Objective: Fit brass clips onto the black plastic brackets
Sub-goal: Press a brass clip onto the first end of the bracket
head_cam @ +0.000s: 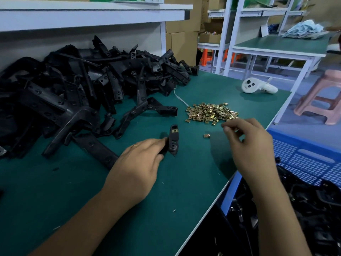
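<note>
Left hand point(140, 163) gripping 1 bracket point(173, 141), right hand point(247, 145) loosely curled; 1 stray clip point(206, 135).

A dark teal-green counter point(184, 182) with a thin white edge carries a large heap of matte black plastic brackets point(83, 84). One more black bracket point(173, 141) shows a small brass-yellow patch at its far end. A pile of shiny gold-coloured brass clips point(212, 112) glints with yellow and greenish tints, and a single brass clip point(206, 135) has the same gold sheen. A white controller point(258, 86) bears dark round buttons. A bright blue crate point(304, 159) has a fine grid of holes. A stool point(323, 97) is pale pink. Shelf frames point(230, 34) are white; cardboard boxes point(180, 34) are tan.
</note>
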Motion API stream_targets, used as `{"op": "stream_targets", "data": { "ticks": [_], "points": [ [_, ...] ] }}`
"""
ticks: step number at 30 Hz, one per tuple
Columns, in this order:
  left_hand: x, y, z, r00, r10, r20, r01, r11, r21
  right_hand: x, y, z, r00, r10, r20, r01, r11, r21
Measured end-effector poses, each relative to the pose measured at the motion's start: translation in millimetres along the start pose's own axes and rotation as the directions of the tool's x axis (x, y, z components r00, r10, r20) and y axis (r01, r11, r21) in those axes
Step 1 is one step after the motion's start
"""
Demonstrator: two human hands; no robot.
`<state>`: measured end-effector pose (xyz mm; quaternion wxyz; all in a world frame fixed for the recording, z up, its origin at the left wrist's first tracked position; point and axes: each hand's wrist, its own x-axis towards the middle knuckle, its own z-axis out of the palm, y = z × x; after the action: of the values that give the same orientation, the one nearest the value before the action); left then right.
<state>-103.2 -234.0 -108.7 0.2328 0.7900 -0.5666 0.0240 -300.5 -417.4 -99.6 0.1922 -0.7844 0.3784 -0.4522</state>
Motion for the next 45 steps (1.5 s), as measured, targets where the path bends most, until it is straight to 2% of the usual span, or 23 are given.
{"op": "stream_targets", "data": {
  "ticks": [2, 4, 6, 16, 18, 20, 22, 24, 30, 33, 45],
  "points": [
    [0, 0, 0, 1.000, -0.003, 0.014, 0.002, 1.000, 0.008, -1, -3, 13, 0.995, -0.013, 0.103, 0.018, 0.999, -0.042],
    [0, 1, -1, 1.000, -0.011, 0.019, 0.011, 1.000, 0.012, 0, -6, 24, 0.973, 0.004, 0.229, 0.037, 0.984, -0.174],
    [0, 1, -1, 1.000, -0.018, 0.020, 0.018, 1.000, 0.013, 2, -9, 29, 0.957, 0.016, 0.290, 0.060, 0.966, -0.251],
    [1, 1, -3, 1.000, -0.008, 0.026, 0.007, 1.000, 0.007, -6, -18, 24, 0.944, 0.020, 0.329, 0.030, 0.989, -0.145],
    [1, 0, -3, 1.000, -0.009, 0.021, 0.009, 1.000, 0.006, -9, -22, 24, 0.941, 0.051, 0.335, -0.053, 0.999, -0.003],
    [0, 0, -3, 1.000, -0.009, 0.008, 0.009, 1.000, 0.011, -9, -31, 23, 0.931, 0.111, 0.348, -0.205, 0.947, 0.248],
    [-1, 0, -3, 1.000, -0.012, -0.007, 0.012, 1.000, 0.011, -11, -40, 24, 0.909, 0.161, 0.384, -0.347, 0.802, 0.486],
    [-1, 0, -4, 1.000, -0.012, -0.013, 0.012, 1.000, 0.004, -15, -46, 26, 0.875, 0.188, 0.446, -0.450, 0.652, 0.610],
    [-1, -1, -4, 0.999, -0.010, -0.033, 0.010, 1.000, -0.013, -18, -54, 27, 0.753, 0.164, 0.638, -0.627, 0.472, 0.620],
    [0, -2, -3, 0.999, -0.009, -0.037, 0.008, 1.000, -0.025, -17, -54, 24, 0.722, 0.165, 0.672, -0.672, 0.400, 0.623],
    [0, -3, -3, 0.999, -0.005, -0.040, 0.003, 0.998, -0.055, -14, -48, 23, 0.704, 0.135, 0.697, -0.679, 0.418, 0.604]
  ]
}}
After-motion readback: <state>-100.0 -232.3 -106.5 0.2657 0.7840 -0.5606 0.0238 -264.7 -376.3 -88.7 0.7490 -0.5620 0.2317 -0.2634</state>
